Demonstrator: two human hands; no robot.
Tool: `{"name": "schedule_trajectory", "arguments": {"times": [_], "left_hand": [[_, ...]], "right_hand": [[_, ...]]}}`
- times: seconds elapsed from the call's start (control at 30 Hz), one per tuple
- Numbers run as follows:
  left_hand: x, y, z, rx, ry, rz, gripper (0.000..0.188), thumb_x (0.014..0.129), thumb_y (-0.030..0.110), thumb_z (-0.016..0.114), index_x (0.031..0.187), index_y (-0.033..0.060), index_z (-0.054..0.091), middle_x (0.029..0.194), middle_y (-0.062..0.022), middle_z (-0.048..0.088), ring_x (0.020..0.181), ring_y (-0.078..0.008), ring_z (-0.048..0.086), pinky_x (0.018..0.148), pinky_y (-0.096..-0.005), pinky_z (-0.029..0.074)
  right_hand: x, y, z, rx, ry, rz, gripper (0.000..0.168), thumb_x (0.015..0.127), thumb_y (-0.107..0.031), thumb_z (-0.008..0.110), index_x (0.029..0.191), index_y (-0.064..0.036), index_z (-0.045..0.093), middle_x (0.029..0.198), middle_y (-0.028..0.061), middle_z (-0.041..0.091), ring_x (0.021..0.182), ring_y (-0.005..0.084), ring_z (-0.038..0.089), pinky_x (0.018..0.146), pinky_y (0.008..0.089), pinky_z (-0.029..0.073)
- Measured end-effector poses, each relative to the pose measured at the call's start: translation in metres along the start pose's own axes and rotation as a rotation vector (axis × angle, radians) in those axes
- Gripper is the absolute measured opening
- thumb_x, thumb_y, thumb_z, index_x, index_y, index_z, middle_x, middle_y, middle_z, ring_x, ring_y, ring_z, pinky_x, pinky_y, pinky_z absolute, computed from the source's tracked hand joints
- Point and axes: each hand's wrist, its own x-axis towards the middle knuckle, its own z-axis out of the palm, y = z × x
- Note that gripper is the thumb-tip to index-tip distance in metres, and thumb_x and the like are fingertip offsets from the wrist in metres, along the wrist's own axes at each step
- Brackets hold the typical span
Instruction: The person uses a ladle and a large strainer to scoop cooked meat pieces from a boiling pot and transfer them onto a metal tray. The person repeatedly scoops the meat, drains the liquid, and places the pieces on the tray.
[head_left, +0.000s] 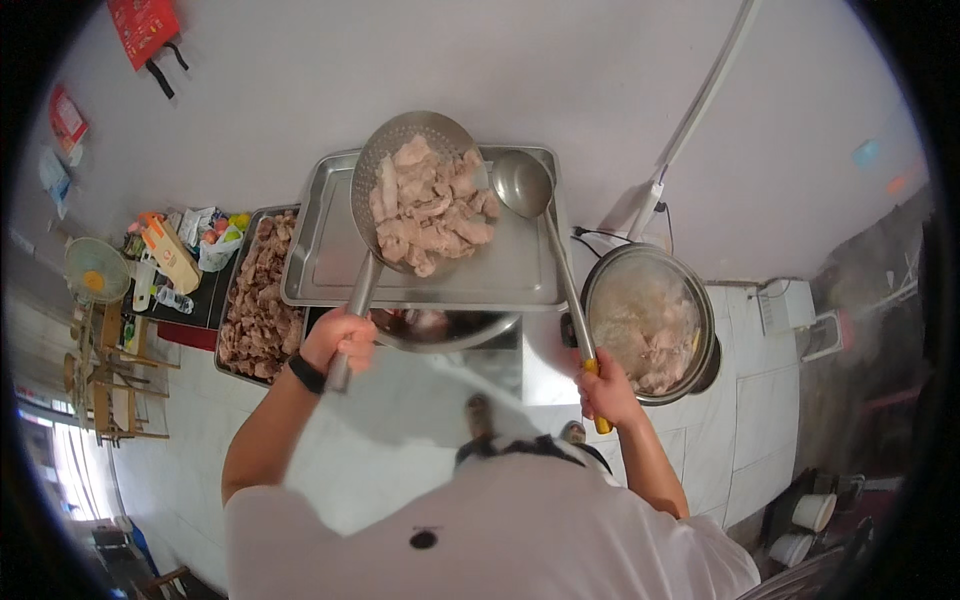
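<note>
My left hand (341, 343) grips the handle of a large perforated metal skimmer (375, 150), which is heaped with pieces of pale cooked meat (431, 210). Beneath it lies a shallow rectangular steel tray (319, 255); whether the skimmer touches it I cannot tell. In my right hand (609, 390) is the yellow-ended handle of a long steel ladle (523, 184). The ladle's bowl is over the tray's right end, beside the skimmer. To the right of my right hand stands a round pot (705, 315) of cloudy, steaming liquid with more meat (667, 352) in it.
A second tray (225, 352), full of browner meat pieces, is at the left. Part of a round metal basin (480, 334) shows below the front tray. Bags and fruit crowd a dark table (210, 300) near a fan (96, 270). Cables (600, 234) run along the wall behind the pot.
</note>
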Motion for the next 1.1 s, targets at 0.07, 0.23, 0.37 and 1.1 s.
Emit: {"name": "schedule_trajectory", "arguments": {"times": [0.07,0.23,0.37,1.1], "left_hand": [[-0.002,0.02,-0.022,0.045,0.083,0.039,0.011,0.095,0.003,0.055,0.092,0.0128,0.052,0.064,0.0024,0.046,0.044,-0.0094,0.043,0.041,-0.0316,0.035],[-0.013,0.062,-0.028,0.424,0.253,0.224,0.027,0.09,-0.003,0.058,0.11,0.0061,0.043,0.066,-0.0021,0.047,0.043,-0.0127,0.045,0.041,-0.0378,0.04],[-0.026,0.075,-0.043,0.578,0.371,0.372,0.035,0.089,-0.003,0.058,0.118,0.0032,0.039,0.06,-0.0047,0.047,0.04,-0.015,0.045,0.038,-0.0361,0.04],[-0.016,0.024,-0.078,0.086,0.587,0.522,0.031,0.088,-0.003,0.057,0.113,0.0059,0.042,0.064,-0.005,0.046,0.04,-0.0128,0.041,0.037,-0.0322,0.038]], "right_hand": [[0.009,-0.001,0.011,-0.053,0.021,-0.02,0.044,0.093,-0.004,0.056,0.132,0.008,0.038,0.07,0.0047,0.052,0.044,0.0145,0.05,0.04,0.0319,0.042],[0.019,-0.006,0.022,-0.08,0.082,-0.016,0.039,0.093,-0.004,0.056,0.128,0.006,0.042,0.07,0.0044,0.053,0.046,0.0138,0.051,0.041,0.0314,0.042],[0.02,-0.019,0.028,-0.234,0.194,0.004,0.027,0.092,-0.007,0.06,0.118,-0.002,0.053,0.071,0.0096,0.059,0.048,0.0215,0.056,0.046,0.0355,0.044],[-0.051,0.036,-0.05,-1.356,0.535,-0.465,0.056,0.079,-0.005,0.069,0.134,-0.014,0.062,0.087,0.0122,0.071,0.067,0.0366,0.069,0.061,0.044,0.057]]}}
